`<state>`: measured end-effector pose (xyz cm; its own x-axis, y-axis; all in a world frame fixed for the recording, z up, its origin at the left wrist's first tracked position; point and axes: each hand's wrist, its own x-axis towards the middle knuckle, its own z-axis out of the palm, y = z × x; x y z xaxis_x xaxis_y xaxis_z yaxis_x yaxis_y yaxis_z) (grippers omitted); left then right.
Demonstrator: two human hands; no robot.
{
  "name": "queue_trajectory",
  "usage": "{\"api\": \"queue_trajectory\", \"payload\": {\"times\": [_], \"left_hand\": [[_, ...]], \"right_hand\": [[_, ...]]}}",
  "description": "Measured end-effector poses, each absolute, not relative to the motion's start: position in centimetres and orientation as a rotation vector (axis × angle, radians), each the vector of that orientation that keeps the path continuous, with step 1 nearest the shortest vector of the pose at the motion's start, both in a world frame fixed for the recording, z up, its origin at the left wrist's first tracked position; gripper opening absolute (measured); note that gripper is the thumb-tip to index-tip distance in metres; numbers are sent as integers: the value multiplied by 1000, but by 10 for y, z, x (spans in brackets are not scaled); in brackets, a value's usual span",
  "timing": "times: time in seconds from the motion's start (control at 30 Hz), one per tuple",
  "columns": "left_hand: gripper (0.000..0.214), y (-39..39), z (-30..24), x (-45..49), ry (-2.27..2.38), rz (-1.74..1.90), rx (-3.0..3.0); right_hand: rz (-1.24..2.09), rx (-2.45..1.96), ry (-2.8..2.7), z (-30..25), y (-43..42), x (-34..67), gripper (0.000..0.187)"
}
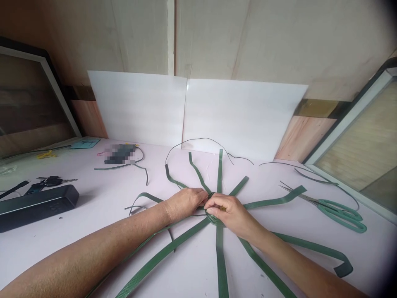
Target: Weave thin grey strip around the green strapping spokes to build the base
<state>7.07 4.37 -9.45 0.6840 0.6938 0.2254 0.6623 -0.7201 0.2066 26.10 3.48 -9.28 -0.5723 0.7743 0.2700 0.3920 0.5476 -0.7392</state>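
Several long green plastic strips (221, 256) radiate like spokes from a small woven centre (214, 218) on the white table (93, 231). My left hand (186, 201) lies on the left side of that centre, its fingers closed and pressing down on the strips. My right hand (228, 211) sits on the right side, fingers pinched around a thin green strand at the hub. Both hands meet fingertip to fingertip over the centre, which they mostly hide.
Green-handled scissors (338, 210) lie to the right. A black rectangular box (34, 205), keys (52, 180) and a dark strap sit at the left. Loose thin strands (198, 142) curl behind the hub. White boards (198, 111) lean on the wall; framed glass panels stand at both sides.
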Motion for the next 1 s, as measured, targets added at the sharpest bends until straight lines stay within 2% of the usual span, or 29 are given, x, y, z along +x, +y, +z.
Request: {"api": "queue_trajectory", "payload": {"times": [0.2, 0.4, 0.53, 0.73, 1.0], "left_hand": [[12, 45, -95, 71, 1253, 437, 2786], [8, 46, -91, 72, 1257, 411, 2725], [11, 48, -90, 72, 1244, 431, 2662], [8, 52, -86, 69, 1202, 453, 2574], [9, 38, -68, 59, 1271, 452, 2633]], "right_hand": [[859, -1158, -2185, -89, 38, 250, 12], [1141, -1069, -2237, -82, 43, 257, 9], [1048, -1183, -2226, -82, 40, 251, 10], [896, -1376, -2263, -82, 40, 238, 23], [772, -1499, -2288, -79, 42, 228, 32]]}}
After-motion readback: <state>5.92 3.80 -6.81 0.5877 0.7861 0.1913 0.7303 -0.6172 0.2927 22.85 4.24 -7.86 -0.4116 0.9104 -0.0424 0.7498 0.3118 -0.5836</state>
